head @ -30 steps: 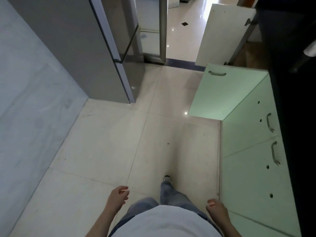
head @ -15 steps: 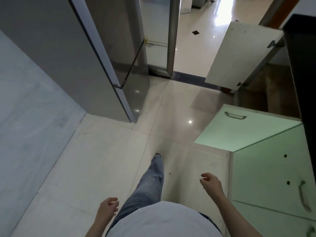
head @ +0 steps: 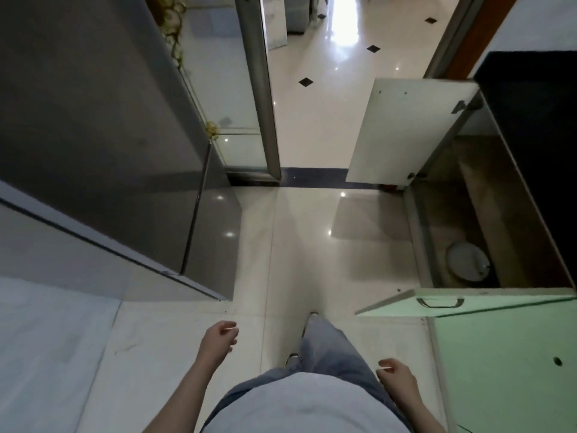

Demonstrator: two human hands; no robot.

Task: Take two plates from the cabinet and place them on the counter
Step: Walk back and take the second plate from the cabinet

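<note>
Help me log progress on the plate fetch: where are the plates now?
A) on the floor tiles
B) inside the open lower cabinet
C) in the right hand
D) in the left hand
B: the white plates sit inside the open cabinet, and the left hand and right hand both hold nothing.

A tall grey refrigerator (head: pixel 103 145) stands on the left, beside a pale marbled wall (head: pixel 46 354). Glossy cream floor tiles (head: pixel 299 245) run ahead past a metal door frame (head: pixel 263 89) into a brighter room, where small black diamond insets (head: pixel 306 81) dot the floor.
</note>
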